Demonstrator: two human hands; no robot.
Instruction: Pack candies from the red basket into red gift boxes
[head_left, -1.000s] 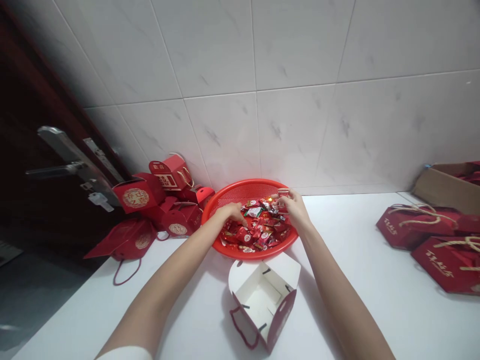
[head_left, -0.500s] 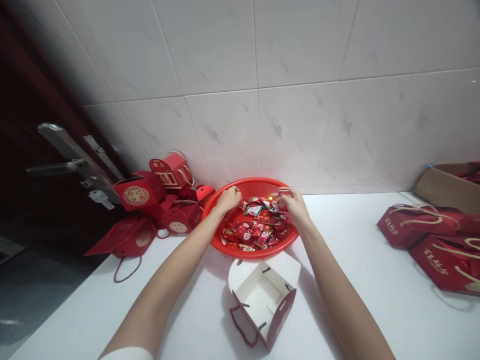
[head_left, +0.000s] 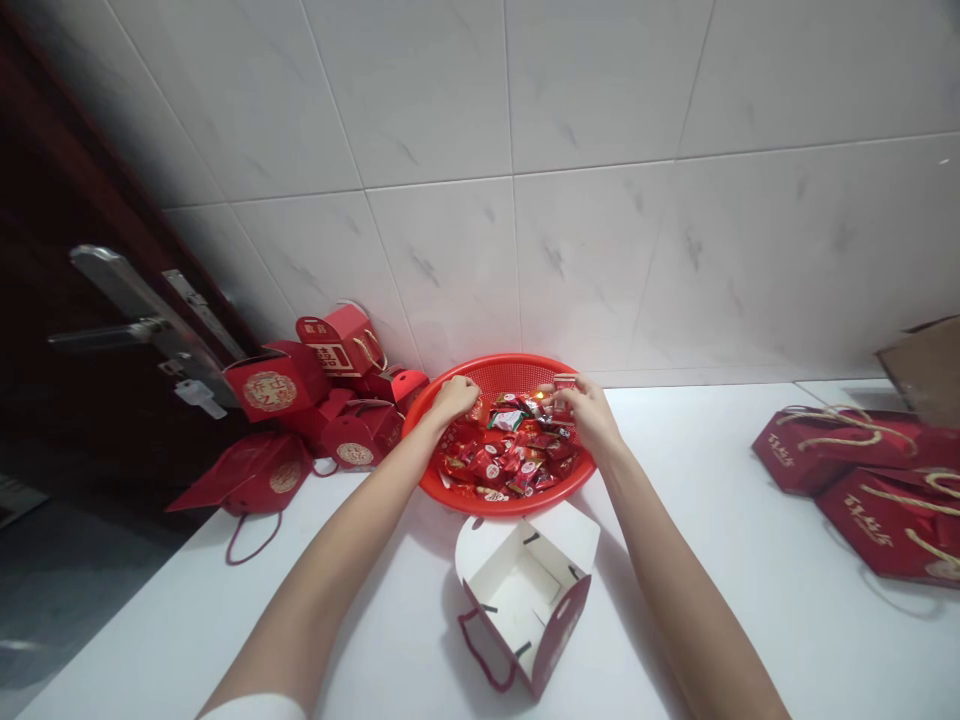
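A red plastic basket (head_left: 510, 508) holds many wrapped candies (head_left: 517, 455), mostly red. My left hand (head_left: 455, 400) is over the basket's left side, its fingers closed on a red wrapped candy (head_left: 475, 410). At the right side, my right hand (head_left: 587, 410) pinches a small red and white packet (head_left: 564, 390). In front of the basket stands a box (head_left: 525, 590) with its flaps open, white inside and dark red outside, with a cord handle at its left. No candy shows inside it.
Red gift boxes (head_left: 274, 388) are piled left of the basket, near a door handle (head_left: 112, 335). Red boxes with rope handles (head_left: 862, 520) lie at the right, by a cardboard flap (head_left: 926, 370). A tiled wall (head_left: 585, 250) rises behind the white table (head_left: 675, 450).
My left hand has shifted slightly, and a red candy now shows at its fingers. The cardboard at the far right has changed position. My right hand has barely moved.
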